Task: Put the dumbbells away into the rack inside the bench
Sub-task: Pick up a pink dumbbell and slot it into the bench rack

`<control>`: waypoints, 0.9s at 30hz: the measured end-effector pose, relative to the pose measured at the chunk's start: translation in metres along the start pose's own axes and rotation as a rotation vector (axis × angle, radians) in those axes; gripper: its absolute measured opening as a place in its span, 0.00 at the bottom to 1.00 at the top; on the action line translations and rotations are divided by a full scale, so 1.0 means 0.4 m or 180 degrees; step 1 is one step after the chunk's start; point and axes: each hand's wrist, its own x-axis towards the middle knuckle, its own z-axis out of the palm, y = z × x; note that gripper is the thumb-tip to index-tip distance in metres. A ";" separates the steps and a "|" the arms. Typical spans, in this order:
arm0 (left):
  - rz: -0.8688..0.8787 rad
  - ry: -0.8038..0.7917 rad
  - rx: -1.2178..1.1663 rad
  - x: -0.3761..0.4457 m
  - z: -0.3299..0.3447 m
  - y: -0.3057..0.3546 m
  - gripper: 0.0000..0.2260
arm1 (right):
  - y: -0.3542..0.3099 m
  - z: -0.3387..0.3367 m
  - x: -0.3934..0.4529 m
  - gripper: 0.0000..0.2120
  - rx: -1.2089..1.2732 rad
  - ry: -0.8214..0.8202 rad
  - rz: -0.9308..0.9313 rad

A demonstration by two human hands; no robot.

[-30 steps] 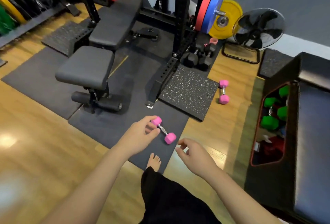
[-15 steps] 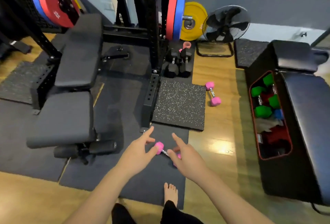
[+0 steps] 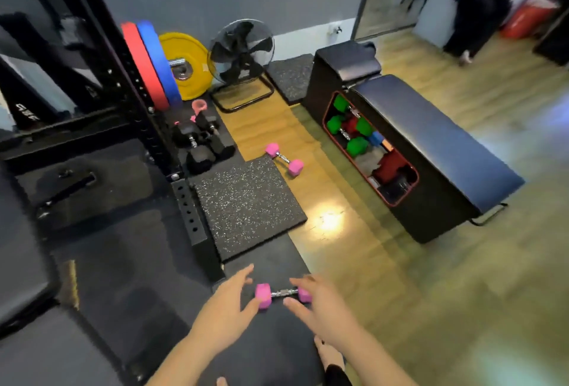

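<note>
Left to right. Upper left of the frame: black rack upright [image 3: 129,84] with three plates beside it, one red plate [image 3: 140,65], one blue plate [image 3: 158,62], one yellow plate [image 3: 187,62]. Below them, a cluster of black dumbbells [image 3: 200,142], count unclear, blurred. One black fan [image 3: 241,53] at upper centre.

Two pink dumbbells on the floor. Far pink dumbbell [image 3: 284,159] lies centre frame on the wood floor [image 3: 338,247], just beside the speckled mat [image 3: 246,207], nobody touching it. Near pink dumbbell [image 3: 282,294] is at lower centre, over the black floor mat [image 3: 138,278]: pink hex heads, short chrome handle, lying roughly level.

Your left hand [image 3: 226,311] has fingers spread, thumb touching the left pink head. Your right hand [image 3: 320,308] has fingers spread around the right pink head. Neither hand is closed around the handle; cannot tell if the dumbbell is lifted or resting.

Right of centre: black bench [image 3: 431,151], its side opening [image 3: 371,147] red-rimmed. Inside, four green dumbbell heads [image 3: 357,145] showing, plus red and blue items, too jumbled to count.
</note>
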 end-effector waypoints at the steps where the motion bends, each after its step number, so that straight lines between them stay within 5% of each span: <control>1: 0.0029 -0.0076 0.0097 0.016 -0.009 -0.017 0.28 | -0.010 0.005 0.001 0.37 -0.0043 0.0075 0.0071; 10: 0.0484 -0.0263 0.1101 0.210 0.083 -0.117 0.26 | 0.074 0.100 0.093 0.28 -0.0547 0.0213 0.0394; 12: 0.0435 -0.0222 0.1169 0.271 0.143 -0.156 0.24 | 0.152 0.166 0.147 0.25 -0.0567 0.0243 0.0438; 15: 0.0255 -0.0316 0.1333 0.367 0.287 -0.238 0.07 | 0.299 0.287 0.229 0.23 -0.0544 0.0370 0.0582; 19: 0.0118 -0.0421 0.1553 0.487 0.513 -0.383 0.16 | 0.493 0.495 0.330 0.22 -0.0590 0.0157 0.0891; 24: 0.0214 -0.0440 0.1857 0.648 0.733 -0.582 0.07 | 0.711 0.698 0.444 0.20 -0.1140 -0.0017 0.1050; 27: 0.0025 -0.0478 0.1912 0.752 0.818 -0.684 0.10 | 0.813 0.779 0.521 0.22 -0.1161 0.0041 0.1187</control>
